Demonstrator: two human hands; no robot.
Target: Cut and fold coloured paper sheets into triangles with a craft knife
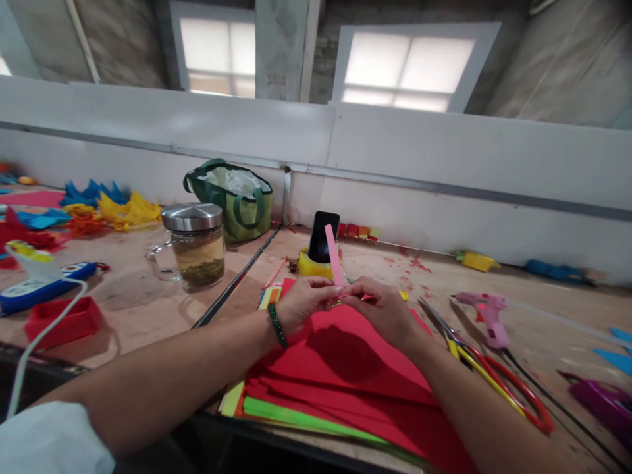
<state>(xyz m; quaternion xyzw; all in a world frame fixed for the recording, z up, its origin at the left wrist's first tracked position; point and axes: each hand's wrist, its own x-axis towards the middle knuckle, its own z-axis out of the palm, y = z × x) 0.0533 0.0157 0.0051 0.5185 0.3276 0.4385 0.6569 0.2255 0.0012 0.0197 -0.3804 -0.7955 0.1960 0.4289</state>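
My left hand point(311, 299) and my right hand point(382, 306) meet above a stack of red sheets point(355, 368). Between their pinched fingertips is the lower end of a pink paper strip point(332, 250), whose free end points upward. The fingers cover the strip's lower part, so its shape there is hidden. Beneath the red sheets, green and yellow sheets show at the edges. Just behind the strip, a phone point(320, 240) leans upright in a yellow holder point(314, 264).
To the right lie scissors point(474, 362) and a pink glue gun point(488, 313) with a cord. At left stand a lidded glass mug point(197, 253), a green bag point(251, 210), a red box point(62, 322) and a blue power strip point(49, 286). Blue scissors-like shape point(557, 271) rests near the wall.
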